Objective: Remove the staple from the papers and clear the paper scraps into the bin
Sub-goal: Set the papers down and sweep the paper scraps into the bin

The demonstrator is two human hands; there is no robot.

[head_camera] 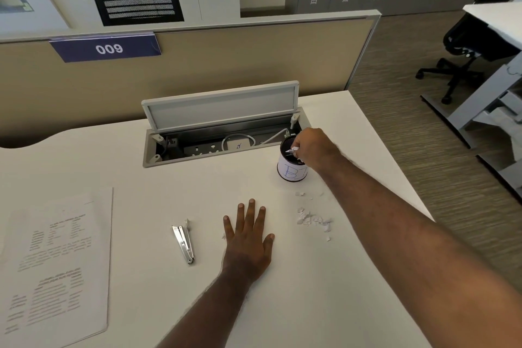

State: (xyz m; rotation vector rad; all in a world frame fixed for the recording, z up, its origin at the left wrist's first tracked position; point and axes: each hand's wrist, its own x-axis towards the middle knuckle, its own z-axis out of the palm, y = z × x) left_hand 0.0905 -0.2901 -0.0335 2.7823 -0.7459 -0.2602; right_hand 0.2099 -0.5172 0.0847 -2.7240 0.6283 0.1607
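White scrap (292,150) in the right hand's (313,150) pinching grip over the bin (291,171); left hand (248,237) flat, fingers spread.

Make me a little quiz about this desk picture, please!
1. True or false: the left hand lies flat on the desk.
2. What does the right hand hold over the bin? A) staple remover B) paper scrap C) pen
3. Fill in: loose paper scraps lie ___ the two arms.

Key: 1 true; 2 B; 3 between. The staple remover lies untouched beside the papers.
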